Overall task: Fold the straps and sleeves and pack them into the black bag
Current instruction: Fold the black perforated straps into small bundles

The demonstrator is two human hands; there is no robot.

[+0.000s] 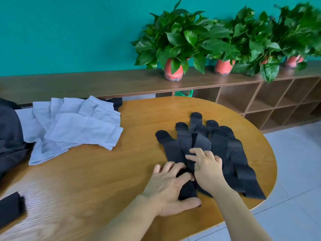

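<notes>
Across the lower frame, a surface (104,171) of warm orange-brown wood, grain lines plain, varnished to a soft sheen. At centre right, black straps (236,153) of woven cloth, matt, perforated in a fine mesh, with denser fuzzy patches at the rounded tips. At centre left, pale grey-blue sleeves (83,129) of thin, soft cloth, matt and lightly creased. At the left edge, a black bag (8,136) of dull dark fabric. At lower left, a folded black piece (10,207) of fuzzy matt cloth. At the top, glossy green leaves (175,37) in smooth orange-red pots (224,66), on a matt brown wood-look shelf (104,82). At right, smooth pale floor tiles (295,162).
</notes>
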